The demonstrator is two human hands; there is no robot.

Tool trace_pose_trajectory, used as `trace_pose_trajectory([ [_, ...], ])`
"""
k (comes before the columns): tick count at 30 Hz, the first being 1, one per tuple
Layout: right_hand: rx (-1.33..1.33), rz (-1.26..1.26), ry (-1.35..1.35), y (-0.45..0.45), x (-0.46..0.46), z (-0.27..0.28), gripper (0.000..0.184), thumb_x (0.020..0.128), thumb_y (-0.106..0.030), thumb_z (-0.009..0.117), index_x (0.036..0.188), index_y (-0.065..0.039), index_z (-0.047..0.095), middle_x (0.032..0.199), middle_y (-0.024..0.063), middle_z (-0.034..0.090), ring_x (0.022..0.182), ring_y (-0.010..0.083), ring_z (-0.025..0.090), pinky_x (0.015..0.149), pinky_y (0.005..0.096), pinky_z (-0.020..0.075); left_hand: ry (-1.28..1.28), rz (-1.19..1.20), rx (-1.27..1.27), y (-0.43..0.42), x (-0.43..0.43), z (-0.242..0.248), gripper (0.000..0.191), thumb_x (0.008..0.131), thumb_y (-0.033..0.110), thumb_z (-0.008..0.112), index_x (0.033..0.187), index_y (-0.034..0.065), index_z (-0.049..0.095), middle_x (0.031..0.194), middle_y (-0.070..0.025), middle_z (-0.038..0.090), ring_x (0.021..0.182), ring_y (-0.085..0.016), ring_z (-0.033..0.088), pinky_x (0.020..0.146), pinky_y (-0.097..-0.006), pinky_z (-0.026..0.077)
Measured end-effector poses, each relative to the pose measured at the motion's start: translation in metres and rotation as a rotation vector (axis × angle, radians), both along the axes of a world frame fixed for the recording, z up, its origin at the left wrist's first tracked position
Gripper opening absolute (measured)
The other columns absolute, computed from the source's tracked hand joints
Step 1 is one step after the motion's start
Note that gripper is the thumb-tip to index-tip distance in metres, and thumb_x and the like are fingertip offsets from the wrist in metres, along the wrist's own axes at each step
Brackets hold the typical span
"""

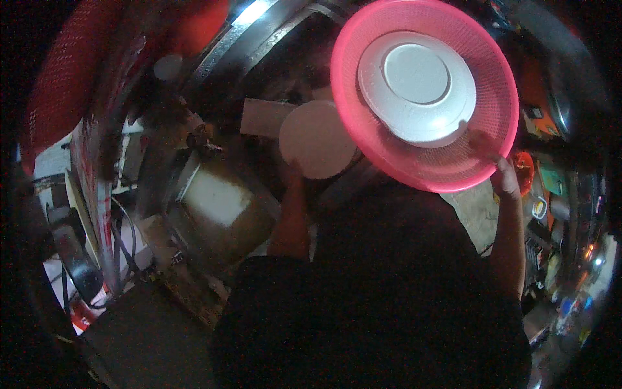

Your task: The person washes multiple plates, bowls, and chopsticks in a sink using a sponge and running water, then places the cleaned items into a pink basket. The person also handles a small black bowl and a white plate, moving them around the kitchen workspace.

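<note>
My right hand (pixel 503 175) grips the rim of a pink plastic mesh basket (pixel 350 107) at the upper right, its thumb or fingers reaching inside. Within the basket lies a white plate or shallow bowl (pixel 417 73), upside down with its foot ring showing. Left of the basket, my left hand (pixel 294 172) is at the lower edge of a round, pale, flat thing (pixel 318 141), perhaps a plate or lid; it is dim, and the fingers are hard to make out. A pale rectangular thing (pixel 265 116) shows behind the round one.
A dim basin or box with a bright patch (pixel 218 199) is at the left, near a tap-like fitting (pixel 201 136). Red mesh (pixel 63 92) fills the upper left. An orange-red round container (pixel 524 172) and mixed items stand at the right. A metal edge (pixel 243 29) runs along the top.
</note>
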State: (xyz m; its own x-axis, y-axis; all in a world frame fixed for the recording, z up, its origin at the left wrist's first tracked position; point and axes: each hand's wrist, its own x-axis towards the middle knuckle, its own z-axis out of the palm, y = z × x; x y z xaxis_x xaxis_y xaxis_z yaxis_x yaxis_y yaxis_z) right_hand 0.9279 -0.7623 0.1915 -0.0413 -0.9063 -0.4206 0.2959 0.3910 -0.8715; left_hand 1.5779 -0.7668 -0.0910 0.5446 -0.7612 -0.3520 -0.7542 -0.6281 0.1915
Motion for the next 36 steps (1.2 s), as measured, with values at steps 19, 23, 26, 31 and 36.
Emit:
trace_pose_trajectory([
  [19,-0.003,-0.034,0.015,-0.001,0.007,0.003,0.052,0.087,-0.018,0.058,0.133,0.006,0.05,0.126,0.0139,0.061,0.115,0.0259,0.059,0.101,0.0393,0.0462,-0.429,-0.678,-0.216,-0.101,-0.07,0.301,0.033,0.091,0.024,0.059,0.116,0.0029,0.065,0.115,-0.0215,0.066,0.102,-0.038,0.065,0.084,-0.0485,0.053],
  [23,0.007,-0.021,-0.022,-0.009,0.018,0.006,0.052,0.086,-0.015,0.058,0.133,0.005,0.049,0.127,0.0136,0.06,0.116,0.0252,0.058,0.102,0.0384,0.0451,-0.079,-0.791,-1.139,-0.113,-0.126,0.405,0.039,0.086,0.007,0.06,0.125,0.0031,0.062,0.117,-0.0198,0.064,0.104,-0.037,0.065,0.086,-0.0455,0.054],
  [26,-0.002,-0.055,-0.042,-0.009,0.023,0.009,0.05,0.087,-0.015,0.058,0.133,0.004,0.05,0.127,0.0135,0.06,0.116,0.025,0.058,0.103,0.0384,0.0445,-0.103,-1.069,-1.112,-0.123,-0.171,0.439,0.045,0.084,0.003,0.059,0.129,0.0039,0.06,0.124,-0.0166,0.062,0.107,-0.036,0.064,0.086,-0.0423,0.055],
  [31,0.018,-0.015,-0.026,-0.012,0.022,0.012,0.049,0.087,-0.015,0.058,0.132,0.003,0.051,0.127,0.0128,0.061,0.116,0.0249,0.058,0.102,0.0389,0.0447,-0.035,-1.417,-1.05,-0.159,-0.231,0.416,0.045,0.087,0.002,0.053,0.132,0.0047,0.056,0.132,-0.0161,0.056,0.12,-0.036,0.055,0.101,-0.0434,0.047],
  [36,0.006,-0.002,-0.016,-0.011,0.03,0.027,0.047,0.087,-0.015,0.057,0.13,0.003,0.053,0.126,0.0126,0.061,0.116,0.0245,0.059,0.1,0.0387,0.0466,0.234,-1.416,-0.889,-0.165,-0.227,0.371,0.058,0.081,0.021,0.07,0.135,0.0043,0.053,0.137,-0.0149,0.051,0.13,-0.038,0.045,0.108,-0.0481,0.039],
])
